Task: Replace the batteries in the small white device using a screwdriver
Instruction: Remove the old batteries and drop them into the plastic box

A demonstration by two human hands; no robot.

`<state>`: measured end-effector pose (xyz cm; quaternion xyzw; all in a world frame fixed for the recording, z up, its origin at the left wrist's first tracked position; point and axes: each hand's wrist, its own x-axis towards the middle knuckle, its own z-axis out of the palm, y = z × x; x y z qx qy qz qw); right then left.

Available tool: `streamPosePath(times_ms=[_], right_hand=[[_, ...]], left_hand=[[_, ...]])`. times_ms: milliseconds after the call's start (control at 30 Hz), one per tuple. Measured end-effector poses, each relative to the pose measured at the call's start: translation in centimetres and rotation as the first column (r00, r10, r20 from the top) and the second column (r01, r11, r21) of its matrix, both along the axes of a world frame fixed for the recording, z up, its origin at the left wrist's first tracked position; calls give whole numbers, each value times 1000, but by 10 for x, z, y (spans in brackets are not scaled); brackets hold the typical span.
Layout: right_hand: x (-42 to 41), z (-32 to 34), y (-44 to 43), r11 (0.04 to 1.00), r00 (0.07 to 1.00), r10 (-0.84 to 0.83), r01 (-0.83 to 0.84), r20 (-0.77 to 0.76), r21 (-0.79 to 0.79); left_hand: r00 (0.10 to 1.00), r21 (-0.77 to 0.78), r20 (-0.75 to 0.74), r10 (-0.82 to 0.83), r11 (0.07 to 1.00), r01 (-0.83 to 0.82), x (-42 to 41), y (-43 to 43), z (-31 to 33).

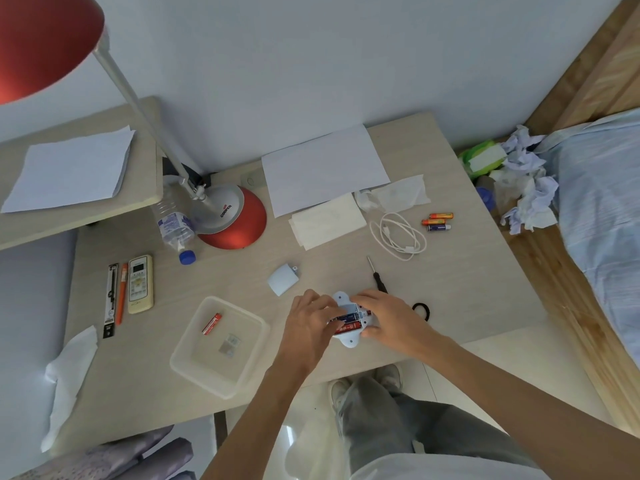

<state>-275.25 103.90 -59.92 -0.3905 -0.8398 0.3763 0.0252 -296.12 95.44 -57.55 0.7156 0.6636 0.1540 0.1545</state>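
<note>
Small white plastic device with lobed edges (352, 311) lies on pale wood table (450, 289) near front edge, battery bay open, red and blue cells showing inside. Left hand (310, 318) grips its left side, fingers curled over the cells, likely seating them. Right hand (384, 315) clasps right end, steadying. Black-handled screwdriver (379, 280) lies just behind, within reach for refastening. Detached white rounded cover (283, 279) set aside nearby. Three loose batteries (437, 221) lie well apart; one red battery (212, 323) kept in clear plastic tray (187, 362).
</note>
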Motion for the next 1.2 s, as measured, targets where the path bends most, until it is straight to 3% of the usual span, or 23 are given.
streamPosePath(times_ms=[200,400,600,833,1200], right_hand=[[0,0,0,1000,1000,-9,9,5,11],[0,0,1,1000,1000,-13,13,25,-9],[0,2,1,1000,999,-19,20,30,-24],[1,-2,2,1000,999,-7,7,31,-19],[-2,-6,2,1000,999,17,-16,51,-9]], left_hand=[[966,-46,-212,-150,989,144,1,8,6],[951,-110,-264,-157,985,132,9,4,4],[968,-77,-213,-134,990,120,11,3,3],[989,111,-87,-118,986,127,10,1,-3],[995,46,-22,-98,994,99,4,-8,-7]])
